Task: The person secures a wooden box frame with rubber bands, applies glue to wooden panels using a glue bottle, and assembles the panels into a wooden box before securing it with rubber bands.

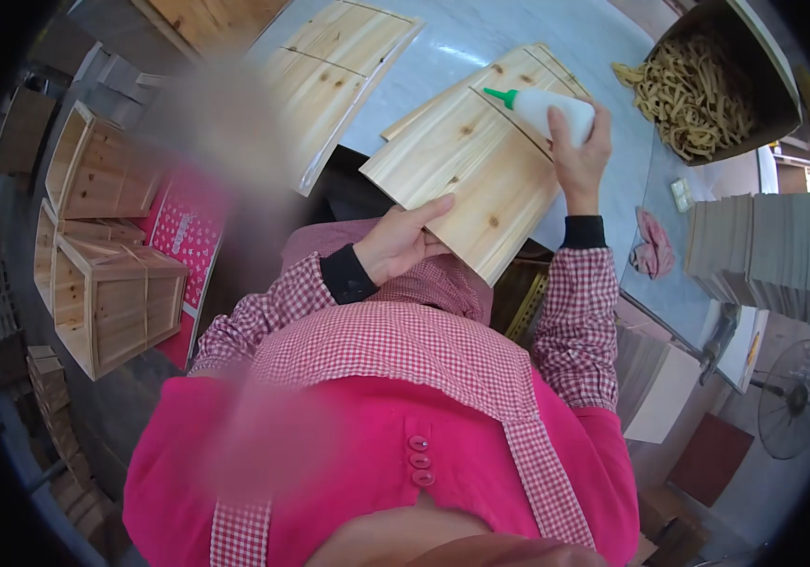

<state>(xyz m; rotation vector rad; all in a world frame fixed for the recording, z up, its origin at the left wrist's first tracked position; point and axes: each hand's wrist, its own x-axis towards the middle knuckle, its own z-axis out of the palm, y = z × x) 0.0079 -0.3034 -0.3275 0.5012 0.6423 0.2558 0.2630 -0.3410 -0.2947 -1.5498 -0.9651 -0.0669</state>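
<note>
My right hand is wrapped round a white squeeze bottle with a green nozzle. The bottle is tilted on its side, its nozzle pointing left over a wooden board. A thin groove runs across that board near the nozzle. My left hand grips the board's near left edge, thumb on top and fingers underneath. Beneath its far end lies another wooden board, partly hidden. To the left, a grooved wooden panel rests on the pale blue tabletop.
At the far right is a box of rubber bands. Nearer sit a pink cloth and a tall stack of grey sheets. Wooden crates stand on the left, and a fan is at the right. Two blurred patches cover part of the left side.
</note>
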